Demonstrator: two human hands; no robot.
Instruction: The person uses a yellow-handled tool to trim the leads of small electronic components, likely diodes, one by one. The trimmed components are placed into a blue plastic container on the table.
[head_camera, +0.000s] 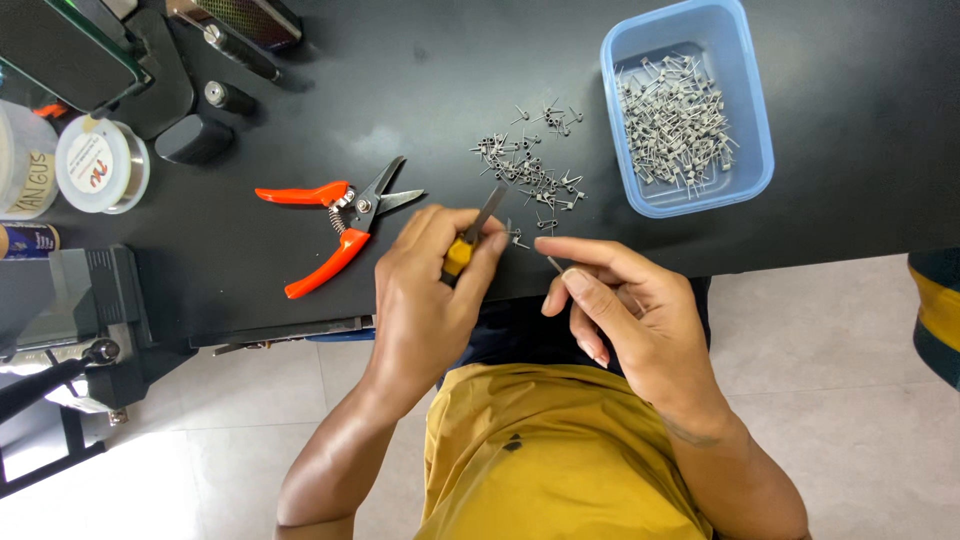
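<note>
My left hand (430, 290) grips a small tool with a yellow handle and a flat grey metal blade (482, 215) that points up toward a pile of small wire coils (528, 170) on the black table (400, 90). My right hand (625, 305) pinches one tiny wire coil (553, 264) between thumb and forefinger, just right of the tool. Both hands hover over the table's near edge.
A blue plastic tub (745, 150) with several wire coils stands at the right. Orange-handled snips (335, 230) lie left of my hands. A wire spool (100, 165), dark cylinders and a vise-like fixture (90, 310) sit at the left.
</note>
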